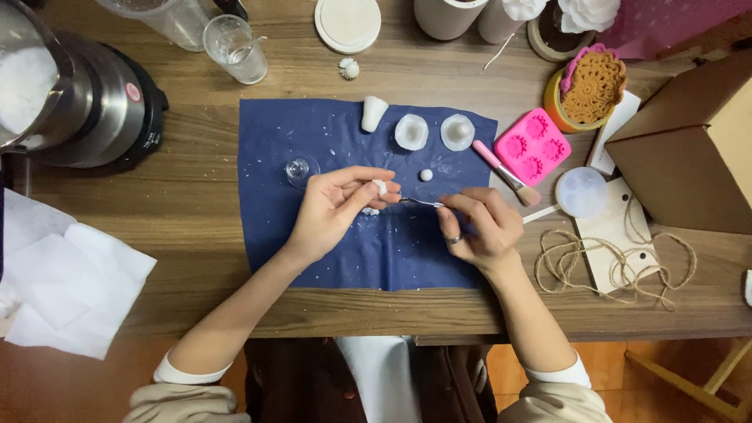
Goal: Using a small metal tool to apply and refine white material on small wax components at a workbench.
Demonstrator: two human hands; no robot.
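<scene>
One blue cloth; wooden table

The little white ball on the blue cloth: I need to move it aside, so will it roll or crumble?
The white ball looks round, so a nudge would probably roll it. The blue cloth may slow it. White crumbs nearby suggest it chips easily; lift it gently.

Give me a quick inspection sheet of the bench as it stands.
Surface: wooden table, blue cloth flecked with white crumbs.
Job's things: small white piece, thin metal tool.
Clutter: white moulds, pink brush, pink mould tray, twine, glass.
Grippers: left hand pinches the piece; right hand holds the tool.
Cables: nothing seen.
Surroundings: steel pot, cardboard box.
</scene>
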